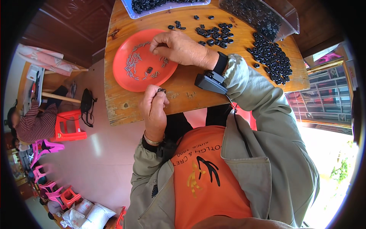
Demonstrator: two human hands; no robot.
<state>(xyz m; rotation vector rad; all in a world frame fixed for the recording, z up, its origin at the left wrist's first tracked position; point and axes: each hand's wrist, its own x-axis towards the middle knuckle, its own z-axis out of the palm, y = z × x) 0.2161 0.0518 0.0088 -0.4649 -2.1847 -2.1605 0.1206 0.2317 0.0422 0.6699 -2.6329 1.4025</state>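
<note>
My left hand (154, 108) is at the table's near edge, just below the red plate. Its thumb and forefinger pinch a small black plastic piece (161, 90), mostly covered by the fingers. Over the far right side of the red plate (122, 78) is my right hand (177, 47), thumb and fingertips brought together. Whatever lies between those fingertips is too small to make out. Many small grey metal pins or screws (132, 63) lie scattered in the plate, along with one black piece (149, 70).
Loose black oval pieces (215, 33) lie on the wooden table (183, 97) beyond my right hand, and a bigger heap (274, 61) sits to the right. A clear bin (289, 24) and a bluish tray (167, 7) hold more. At left, a person (36, 124) sits near a red stool (68, 126).
</note>
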